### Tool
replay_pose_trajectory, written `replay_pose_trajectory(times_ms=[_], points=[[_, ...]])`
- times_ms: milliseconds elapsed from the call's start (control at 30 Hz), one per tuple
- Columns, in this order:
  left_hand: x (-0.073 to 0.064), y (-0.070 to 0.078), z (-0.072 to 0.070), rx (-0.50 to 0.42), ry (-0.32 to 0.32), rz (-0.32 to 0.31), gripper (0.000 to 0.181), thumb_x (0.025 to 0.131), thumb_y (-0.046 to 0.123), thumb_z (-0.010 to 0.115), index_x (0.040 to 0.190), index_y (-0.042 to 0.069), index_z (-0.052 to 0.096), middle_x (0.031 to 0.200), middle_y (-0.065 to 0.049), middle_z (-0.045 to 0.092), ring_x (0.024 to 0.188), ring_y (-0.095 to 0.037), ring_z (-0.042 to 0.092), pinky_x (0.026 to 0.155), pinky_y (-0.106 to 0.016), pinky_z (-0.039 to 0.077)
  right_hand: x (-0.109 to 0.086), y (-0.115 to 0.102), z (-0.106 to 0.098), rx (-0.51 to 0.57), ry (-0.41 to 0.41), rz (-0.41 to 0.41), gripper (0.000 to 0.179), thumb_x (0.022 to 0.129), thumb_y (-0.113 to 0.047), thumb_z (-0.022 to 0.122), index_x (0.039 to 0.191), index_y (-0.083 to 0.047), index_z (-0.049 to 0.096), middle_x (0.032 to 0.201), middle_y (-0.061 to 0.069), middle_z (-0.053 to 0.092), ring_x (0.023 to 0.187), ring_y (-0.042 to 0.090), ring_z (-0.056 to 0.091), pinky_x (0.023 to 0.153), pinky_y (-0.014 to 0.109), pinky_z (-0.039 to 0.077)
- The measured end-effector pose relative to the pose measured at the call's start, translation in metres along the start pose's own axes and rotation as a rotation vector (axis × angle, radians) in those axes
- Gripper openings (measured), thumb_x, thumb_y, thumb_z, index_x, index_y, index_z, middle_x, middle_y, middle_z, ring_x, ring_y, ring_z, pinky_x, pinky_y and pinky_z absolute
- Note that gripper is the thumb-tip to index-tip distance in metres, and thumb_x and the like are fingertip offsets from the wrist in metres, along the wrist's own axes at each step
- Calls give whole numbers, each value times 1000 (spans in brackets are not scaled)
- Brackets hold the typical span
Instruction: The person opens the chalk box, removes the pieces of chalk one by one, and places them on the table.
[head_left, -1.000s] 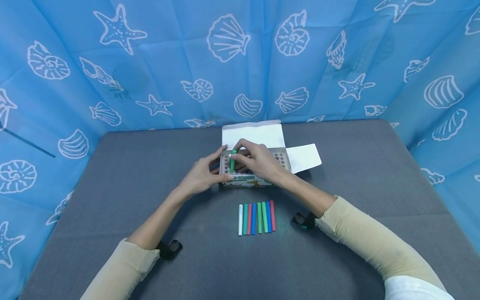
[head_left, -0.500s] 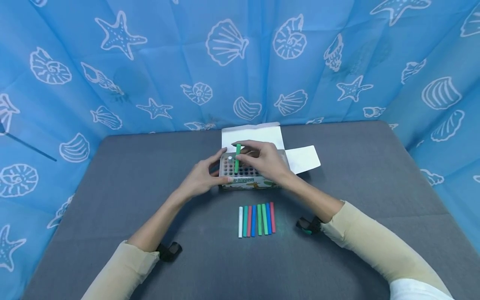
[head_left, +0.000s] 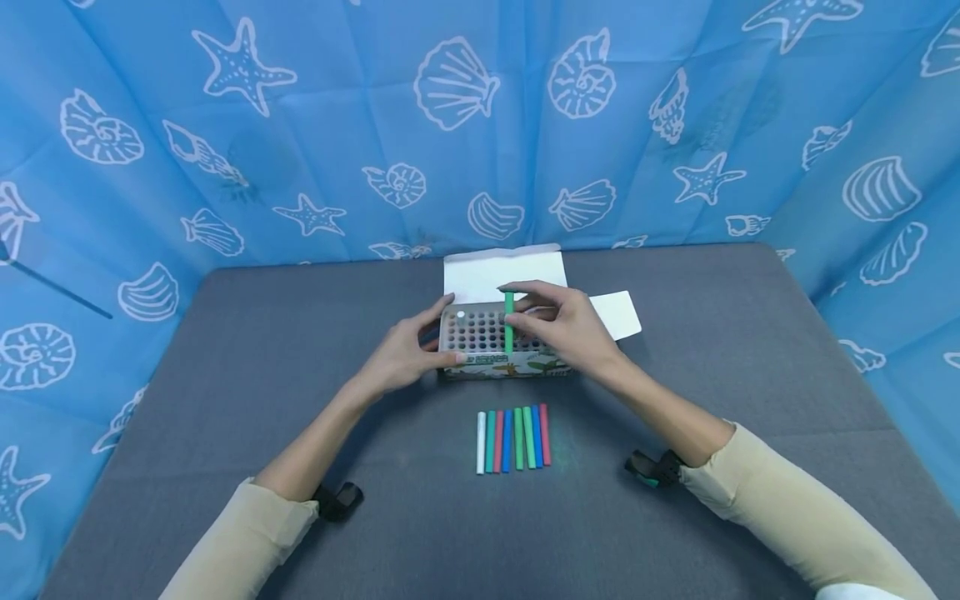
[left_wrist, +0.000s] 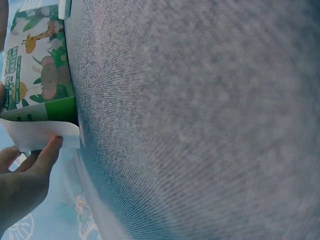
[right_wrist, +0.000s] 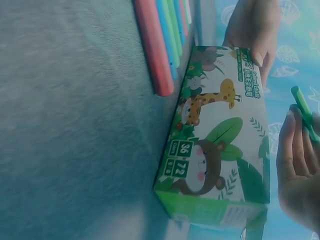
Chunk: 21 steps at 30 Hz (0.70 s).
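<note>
A chalk box with animal pictures stands with its lid folded back, showing a tray of round holes. One white chalk stick pokes up from the tray's back left. My left hand grips the box's left end, thumb at the front edge. In the left wrist view, fingertips touch a white side flap. Between thumb and fingers, my right hand pinches a green chalk stick, held upright over the tray. The right wrist view shows this green chalk above the box top.
In front of the box, several chalk sticks in white, green, red and blue lie in a row on the grey cloth. A white flap sticks out at the box's right. A blue seashell curtain hangs behind.
My right hand has drawn the green chalk up from the left part of the tray and carried it rightward. My left hand stays on the box.
</note>
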<state>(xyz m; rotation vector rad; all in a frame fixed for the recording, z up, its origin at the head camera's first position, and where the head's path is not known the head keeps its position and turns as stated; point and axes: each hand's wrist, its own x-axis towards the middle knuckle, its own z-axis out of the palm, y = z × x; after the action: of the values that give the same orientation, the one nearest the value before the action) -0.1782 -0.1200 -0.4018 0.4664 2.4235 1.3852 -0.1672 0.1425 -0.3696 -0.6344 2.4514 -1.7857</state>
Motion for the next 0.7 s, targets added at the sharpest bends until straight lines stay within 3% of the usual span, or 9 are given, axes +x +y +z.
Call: replay_pose_trajectory(times_ms=[267,467,700], points=[[-1,1,0,3,2,-3,92,87,18,79,160,21,22,159,-14,31,145,-30,32,110,-38,44,-17,1,-9,-31,11,85,43,94,-12,70,135,-9,61,108,12,67,82,20,72,67,32,61],[-1,3,-1,4,2,-8,93,87,18,80,160,21,22,158,-14,32,144,-31,32,109,-38,44,-29,2,-15,-16,-5,116,40,95,-8,68,133,-2,60,111,18,64,80,16,72,69,37,63],[0,1,0,15,2,-8,93,87,20,80,160,22,21,160,-14,30,144,-31,32,108,-38,46,-45,5,-18,41,-32,138,41,93,-1,68,132,2,58,110,21,64,77,23,72,64,44,63]])
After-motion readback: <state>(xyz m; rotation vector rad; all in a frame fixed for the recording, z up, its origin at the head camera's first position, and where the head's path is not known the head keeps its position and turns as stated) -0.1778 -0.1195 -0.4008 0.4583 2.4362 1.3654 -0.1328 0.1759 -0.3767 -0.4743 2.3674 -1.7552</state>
